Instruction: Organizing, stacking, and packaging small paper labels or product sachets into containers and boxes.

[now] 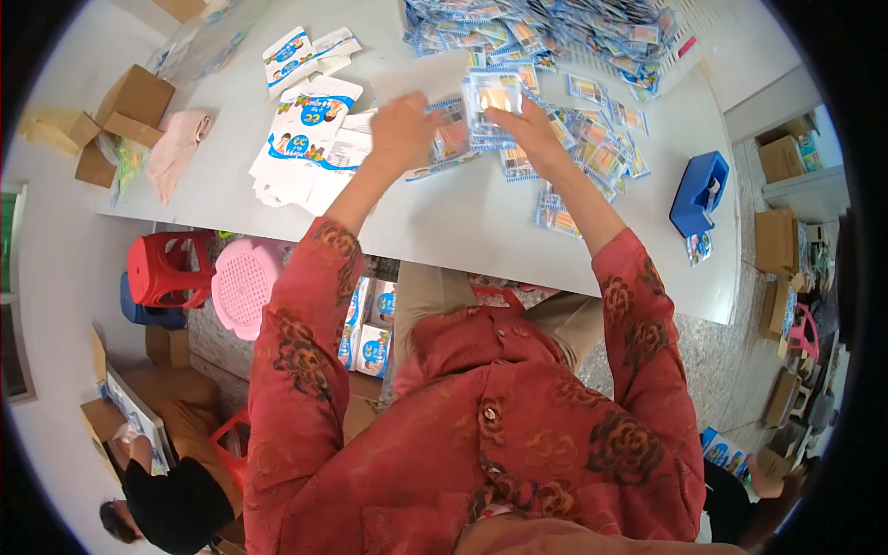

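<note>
"Where are the hands?"

"Both are over a white table point(444, 231). The right hand point(529, 129) grasps clear packets point(495, 92), thumb flat on the front, fingers behind. How many it holds, I cannot tell."

"And the left?"

"The left hand point(400, 129) is half curled at the left side of a box point(444, 168). Its contact is hidden, so I cannot tell whether it grips the box or only rests by it."

"How do the packets lie?"

"Their long side points away from the wearer, nearly straight up the view. They sit at the fingertips, up and to the left of the right wrist. The box is between the two hands, just left of the packets, with similar ones showing at it. The right hand is nearer the packets; the left is nearer the box."

"What is around them?"

"To the left, a pile of flat cartons point(305, 129). To the right, loose packets point(601, 139), then a blue tape dispenser point(700, 194) near the table's edge. Beyond the hands is a large heap point(555, 28) of packets."

"Any writing?"

"The cartons carry bold white lettering on bright blue patches, with blue bands and a small drawn figure. The packets have blue edges and yellow-orange colour; their print is too small to read."
</note>
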